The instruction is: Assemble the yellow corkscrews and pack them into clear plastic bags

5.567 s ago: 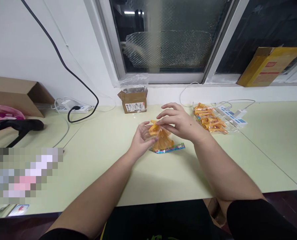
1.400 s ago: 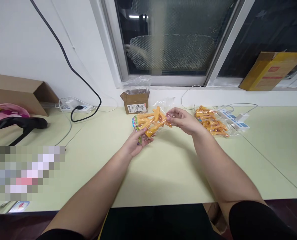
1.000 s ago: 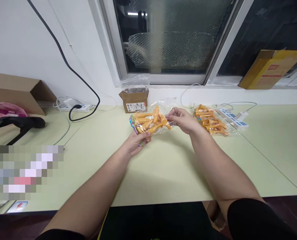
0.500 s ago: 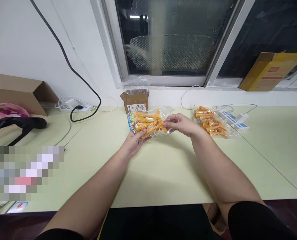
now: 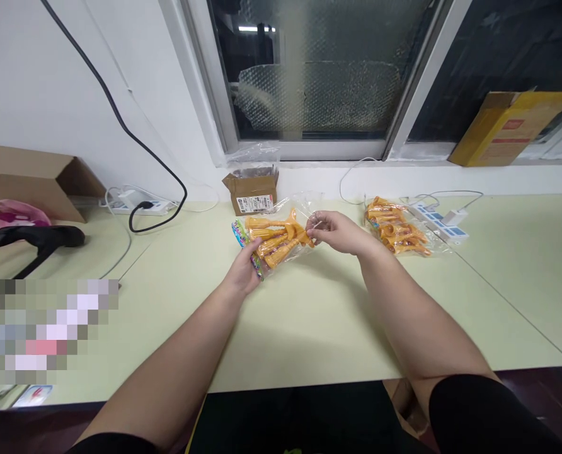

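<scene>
Between my hands is a clear plastic bag point(image 5: 281, 243) with several orange plastic pieces in it and a colourful printed header along its left edge. My left hand point(image 5: 244, 270) grips the header end, thumb on top and fingers hidden beneath. At the opposite end, my right hand point(image 5: 334, 231) pinches the clear film beside the orange pieces. A second clear bag of similar orange pieces point(image 5: 399, 228) lies on the table beyond my right wrist.
A small open cardboard box point(image 5: 252, 191) stands against the wall under the window. White power strips sit at the back, one at the right point(image 5: 439, 222) and one at the left point(image 5: 160, 207). A black cable point(image 5: 120, 120) hangs at left, near a larger carton point(image 5: 40, 176).
The held bag has tilted, its header end coming lower and toward me. My left hand has shifted slightly down and left; the right still pinches the far end. The view has shifted slightly.
</scene>
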The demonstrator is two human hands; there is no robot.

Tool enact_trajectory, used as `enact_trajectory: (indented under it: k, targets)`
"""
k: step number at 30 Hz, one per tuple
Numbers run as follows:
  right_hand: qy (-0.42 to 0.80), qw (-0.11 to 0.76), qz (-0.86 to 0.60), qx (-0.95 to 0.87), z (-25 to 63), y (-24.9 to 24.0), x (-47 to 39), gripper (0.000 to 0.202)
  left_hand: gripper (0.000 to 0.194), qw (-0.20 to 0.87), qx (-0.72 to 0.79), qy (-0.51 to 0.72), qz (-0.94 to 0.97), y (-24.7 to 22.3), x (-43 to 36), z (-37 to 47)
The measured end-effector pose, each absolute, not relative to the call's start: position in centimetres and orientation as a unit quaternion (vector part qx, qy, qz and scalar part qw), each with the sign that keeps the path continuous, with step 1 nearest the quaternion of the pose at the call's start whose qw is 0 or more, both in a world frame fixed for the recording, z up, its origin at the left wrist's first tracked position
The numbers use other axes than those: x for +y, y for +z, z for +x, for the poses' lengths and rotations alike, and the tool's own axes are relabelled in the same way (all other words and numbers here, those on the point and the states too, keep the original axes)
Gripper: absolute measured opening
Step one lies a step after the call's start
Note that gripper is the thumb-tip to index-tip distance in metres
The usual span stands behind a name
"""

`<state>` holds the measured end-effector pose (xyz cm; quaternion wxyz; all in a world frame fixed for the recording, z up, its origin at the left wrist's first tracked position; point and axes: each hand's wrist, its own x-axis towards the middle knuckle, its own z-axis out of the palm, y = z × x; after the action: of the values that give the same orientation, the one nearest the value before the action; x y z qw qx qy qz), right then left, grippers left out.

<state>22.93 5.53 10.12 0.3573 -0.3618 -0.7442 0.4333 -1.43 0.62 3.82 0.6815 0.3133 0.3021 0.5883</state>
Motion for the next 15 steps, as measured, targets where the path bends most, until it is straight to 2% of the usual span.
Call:
enact_trajectory:
  k: [9, 15]
  targets:
    - [0.393, 0.378, -0.414, -0.729, 22.8, 9.7, 5.6, 0.014, 0.055, 0.695, 0.298, 0.57, 0.323, 3.6, 0.6, -1.6]
    - [0.434, 0.298, -0.373, -0.764, 22.6, 8.8, 5.5, 0.023, 0.054, 0.7, 0.331, 0.548, 0.316, 2.9, 0.7, -0.9]
